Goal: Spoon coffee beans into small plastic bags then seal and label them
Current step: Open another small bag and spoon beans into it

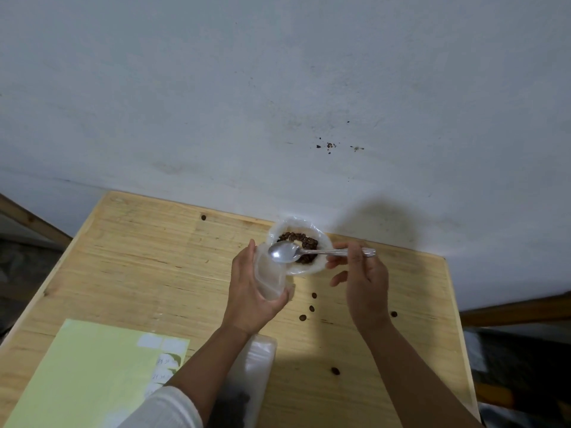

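Note:
My left hand (250, 291) grips a small clear plastic bag (270, 278) upright, its mouth held open. My right hand (363, 282) pinches the handle of a metal spoon (285, 251). The spoon's empty bowl hovers over the small bag's mouth, just in front of a larger white plastic bag (321, 242) of coffee beans (304, 239) at the table's far edge. Several loose beans (302, 317) lie scattered on the wooden table (139, 257).
A pale green label sheet (86, 375) with white stickers lies at the near left. A plastic bag holding beans (247, 384) lies under my left forearm. A white wall rises right behind the table. The table's side edges drop off left and right.

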Available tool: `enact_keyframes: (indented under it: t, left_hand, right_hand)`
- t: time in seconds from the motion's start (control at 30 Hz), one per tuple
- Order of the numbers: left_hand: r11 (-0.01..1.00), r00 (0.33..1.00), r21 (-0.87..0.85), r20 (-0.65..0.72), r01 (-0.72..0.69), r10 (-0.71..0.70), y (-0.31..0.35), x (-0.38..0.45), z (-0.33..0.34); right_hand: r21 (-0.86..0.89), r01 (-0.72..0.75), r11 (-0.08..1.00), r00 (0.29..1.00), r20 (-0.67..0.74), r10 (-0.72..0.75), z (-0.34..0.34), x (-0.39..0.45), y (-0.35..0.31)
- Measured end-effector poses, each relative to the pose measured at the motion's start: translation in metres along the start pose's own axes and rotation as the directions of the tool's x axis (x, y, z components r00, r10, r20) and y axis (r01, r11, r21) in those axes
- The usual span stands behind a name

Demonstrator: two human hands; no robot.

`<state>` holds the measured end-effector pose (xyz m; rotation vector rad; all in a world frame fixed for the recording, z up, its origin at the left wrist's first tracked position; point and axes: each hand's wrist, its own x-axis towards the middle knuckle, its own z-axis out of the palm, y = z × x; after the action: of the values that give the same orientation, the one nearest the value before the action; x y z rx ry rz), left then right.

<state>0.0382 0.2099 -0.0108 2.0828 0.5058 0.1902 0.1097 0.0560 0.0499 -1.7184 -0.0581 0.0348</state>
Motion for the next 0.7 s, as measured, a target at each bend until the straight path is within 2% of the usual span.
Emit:
enact_keyframes:
  t: [0.1,0.2,0.33,0.43,0.53,0.63,0.7]
  left_hand:
    - [1.0,1.0,-0.024,-0.027,0.005,-0.005,-0.002,0.001,0.001]
    - [0.999,0.999,-0.042,-0.042,0.005,-0.007,-0.002,0.002,0.001]
    - [0.999,0.999,-0.035,-0.043,0.002,-0.003,-0.001,0.003,0.001]
    - [1.0,0.999,-0.029,-0.042,0.005,-0.006,-0.001,0.003,0.001]
    - [1.0,0.999,-0.023,-0.041,0.0,-0.001,-0.001,0.002,0.001]
    - [1.0,0.999,-0.022,-0.035,0.001,-0.001,-0.001,0.003,0.002]
    - [1.0,0.999,-0.017,-0.034,0.0,0.0,-0.001,0.003,0.002]
  right_hand:
    - [0.054,-0.128,0.99,0.978,-0.158,0.135,-0.003,0.008,0.006]
    - [-0.032,-0.249,0.968,0.936,-0.266,0.232,-0.002,0.016,0.016]
    - [-0.226,-0.399,0.889,0.901,-0.279,0.333,0.007,0.029,0.027]
    - [-0.235,-0.455,0.859,0.877,-0.282,0.388,0.019,0.037,0.033]
    - [-0.163,-0.517,0.84,0.835,-0.312,0.453,0.03,0.044,0.036]
    - [0.082,-0.592,0.802,0.747,-0.318,0.584,0.036,0.049,0.038]
    - [0.23,-0.603,0.764,0.713,-0.275,0.645,0.038,0.05,0.039]
